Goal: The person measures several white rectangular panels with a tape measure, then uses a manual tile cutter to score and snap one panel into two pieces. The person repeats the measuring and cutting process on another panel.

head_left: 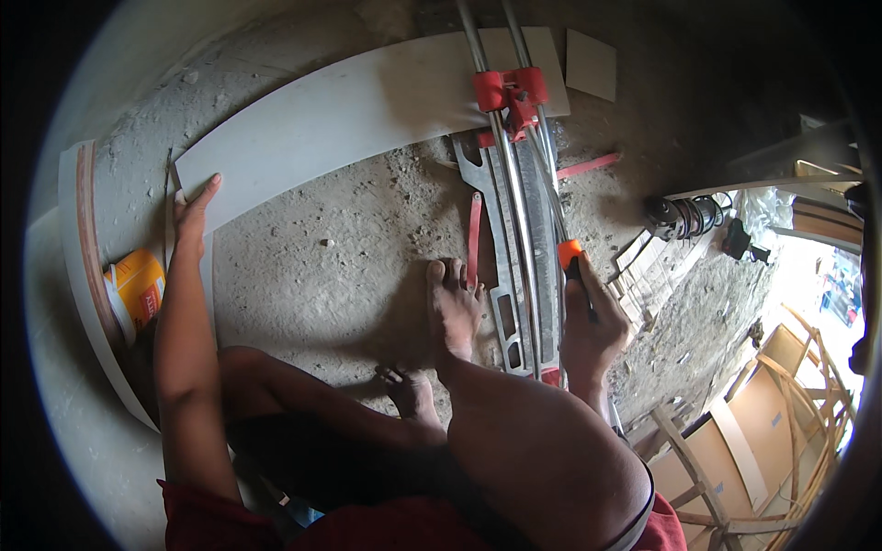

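Note:
A long pale tile [312,115] lies across the dusty ground, with its far right end under the rails of a manual tile cutter [522,211]. My left hand [193,213] grips the tile's left end, one finger stretched over its top face. On the cutter, a red carriage [511,92] sits near the far end of two steel rails, above the tile. From it a lever runs back toward me to an orange and black handle [571,257]. My right hand [593,317] is wrapped round this handle; part of the grip is hidden by the fingers.
My bare feet [453,308] are beside the cutter, near a red support arm [474,234]. A small square tile piece [591,64] lies far right. A corded power tool [684,219] and broken tile scraps are at right. A yellow bucket [140,283] stands left.

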Tool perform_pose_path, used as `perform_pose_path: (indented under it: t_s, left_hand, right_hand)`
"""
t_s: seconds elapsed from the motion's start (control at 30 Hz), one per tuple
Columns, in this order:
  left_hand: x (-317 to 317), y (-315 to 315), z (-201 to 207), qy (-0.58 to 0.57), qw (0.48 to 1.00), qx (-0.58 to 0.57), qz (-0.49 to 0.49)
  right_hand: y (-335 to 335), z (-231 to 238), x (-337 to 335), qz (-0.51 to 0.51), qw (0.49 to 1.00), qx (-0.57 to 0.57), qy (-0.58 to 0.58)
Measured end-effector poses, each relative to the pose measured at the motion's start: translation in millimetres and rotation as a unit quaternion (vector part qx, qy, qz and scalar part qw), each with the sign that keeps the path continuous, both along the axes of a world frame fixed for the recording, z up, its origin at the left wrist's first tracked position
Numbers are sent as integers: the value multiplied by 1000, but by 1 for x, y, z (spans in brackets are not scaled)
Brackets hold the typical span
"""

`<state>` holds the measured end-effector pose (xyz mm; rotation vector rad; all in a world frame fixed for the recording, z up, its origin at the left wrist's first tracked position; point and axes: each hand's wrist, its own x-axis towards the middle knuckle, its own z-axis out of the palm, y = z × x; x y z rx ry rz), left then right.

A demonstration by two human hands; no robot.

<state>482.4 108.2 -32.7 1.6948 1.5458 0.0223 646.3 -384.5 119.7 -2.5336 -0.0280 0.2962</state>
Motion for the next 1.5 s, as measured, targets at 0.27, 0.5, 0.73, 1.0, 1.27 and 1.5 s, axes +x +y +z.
perform_pose_path:
  t_s: [0.27,0.5,0.73,1.0,1.27,1.5]
  left_hand:
    - [-3,4,-4,-5,1000,-1,-14]
    - [-1,2,-2,-34,999,-22,-15]
    - [2,-7,9,-6,1000,0,-6]
    - [5,-9,8,-4,1000,12,5]
    - [1,-4,3,14,1000,19,1]
    - [-3,0,-2,12,1000,3,-4]
  right_hand:
    - [-6,-10,-2,14,999,22,-20]
    - [4,-11,4,23,999,31,-27]
    - [-5,-3,1,9,999,-36,2]
    - [-8,-5,-3,-2,1000,0,8]
    - [-6,-4,-2,-6,1000,9,1]
    - [-7,-6,-2,0,1000,8,-11]
